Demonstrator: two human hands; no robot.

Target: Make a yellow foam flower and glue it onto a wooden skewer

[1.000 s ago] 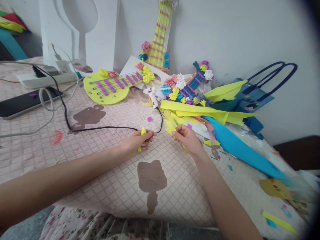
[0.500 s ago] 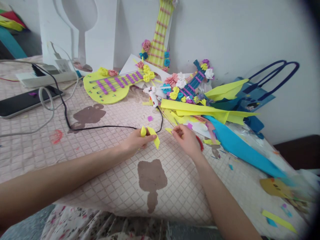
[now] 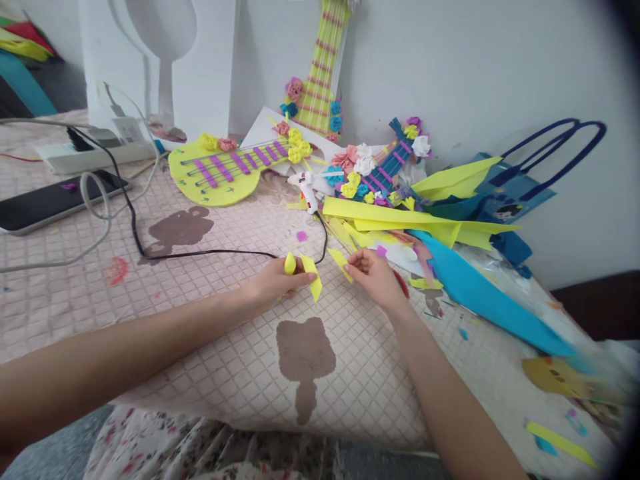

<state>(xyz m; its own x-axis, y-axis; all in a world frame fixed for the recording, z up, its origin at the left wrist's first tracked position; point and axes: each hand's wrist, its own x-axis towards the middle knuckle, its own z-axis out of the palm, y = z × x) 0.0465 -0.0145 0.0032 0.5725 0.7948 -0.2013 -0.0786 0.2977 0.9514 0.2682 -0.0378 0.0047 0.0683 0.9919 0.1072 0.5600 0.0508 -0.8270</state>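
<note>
My left hand [image 3: 277, 283] is closed in a pinch on a yellow foam strip [image 3: 311, 275] whose near end is rolled up at my fingertips. My right hand [image 3: 375, 278] pinches a second small yellow foam piece [image 3: 341, 262] just right of it. Both hands rest low over the pink quilted cloth [image 3: 240, 373], a few centimetres apart. A black cord [image 3: 200, 253] runs past my left hand to a white glue gun [image 3: 306, 189] lying behind the hands.
A heap of yellow and blue foam sheets [image 3: 450, 227] lies right of my hands, with a blue bag [image 3: 510, 193] behind. Foam guitars [image 3: 225, 170] with paper flowers lie and lean by the wall. A phone [image 3: 50, 203], power strip [image 3: 85, 150] and cables are at left.
The yellow strip in my left hand has unrolled and now hangs out to the right. My right hand has drawn back from the foam heap with a small yellow piece.
</note>
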